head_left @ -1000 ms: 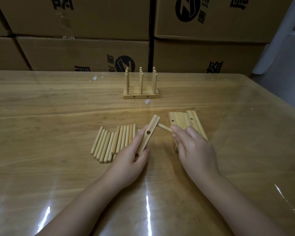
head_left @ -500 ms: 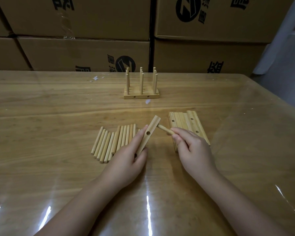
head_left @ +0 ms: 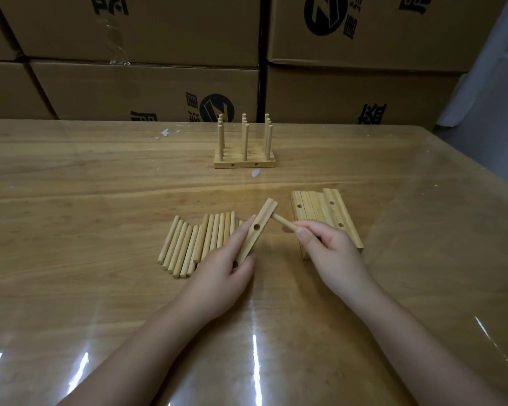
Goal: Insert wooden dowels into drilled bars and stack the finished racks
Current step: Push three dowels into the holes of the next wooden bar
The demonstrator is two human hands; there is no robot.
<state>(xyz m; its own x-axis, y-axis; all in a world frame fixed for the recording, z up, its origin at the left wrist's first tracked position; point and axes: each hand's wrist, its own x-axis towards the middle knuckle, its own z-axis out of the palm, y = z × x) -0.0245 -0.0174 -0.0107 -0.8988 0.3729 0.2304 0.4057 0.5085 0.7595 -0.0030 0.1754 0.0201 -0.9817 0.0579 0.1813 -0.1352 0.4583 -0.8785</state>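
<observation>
**Glossy wooden table (head_left: pixel 71 200): one dowel (head_left: pixel 282 223) meets one drilled bar (head_left: pixel 265 213)**

Near the middle of the table, the drilled bar is held slanted, with its upper end pointing away and to the right. One round hole shows plainly on its upward face, and a second is partly hidden near the lower end. The left hand (head_left: pixel 217 271) grips the bar's lower half, fingers laid along the left edge and thumb curled round the near end. The dowel comes in from the right, lying nearly level. Its far tip touches the bar's right side near the upper end, though it is unclear from this angle whether the tip sits in a hole. The right hand (head_left: pixel 332 253) pinches the dowel's near end between thumb and bent fingers.

Just left of the left hand, a row of loose dowels (head_left: pixel 188 247) lies side by side on the table, partly covered by that hand. Behind the right hand, a pile of bars (head_left: pixel 326 209) lies flat with holes visible on several, and the hand hides its near part. Farther back, finished racks (head_left: pixel 244 164) stand close together, one behind another. Each carries three upright dowels, and the front base shows two holes in its side. Small white flecks (head_left: pixel 255 172) lie on the table just in front of the racks and off to their left. Brown cardboard boxes (head_left: pixel 147 89) with black print form a wall behind the table.
</observation>
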